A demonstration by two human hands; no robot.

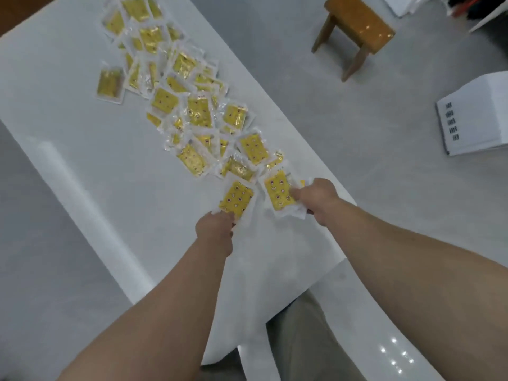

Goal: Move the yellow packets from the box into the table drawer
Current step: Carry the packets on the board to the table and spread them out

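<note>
Your left hand (214, 229) pinches the near edge of one yellow packet (237, 198). Just to its right, your right hand (316, 196) grips a second packet (278, 192). Both packets sit at the near end of a long scatter of yellow packets (192, 105) that runs away from your hands across the white tabletop (82, 166). Beyond your right hand, a wooden stool (357, 26) stands on the grey floor (343, 119). A white carton (481, 116) with dark printing lies farther right.

Soft, dull light, a bit fuzzy
The white table (82, 166) looks washed out, the far yellow packets (149, 37) are blurry, a bright spot shines on the stool (367, 30), and edges bend near the sides.
</note>
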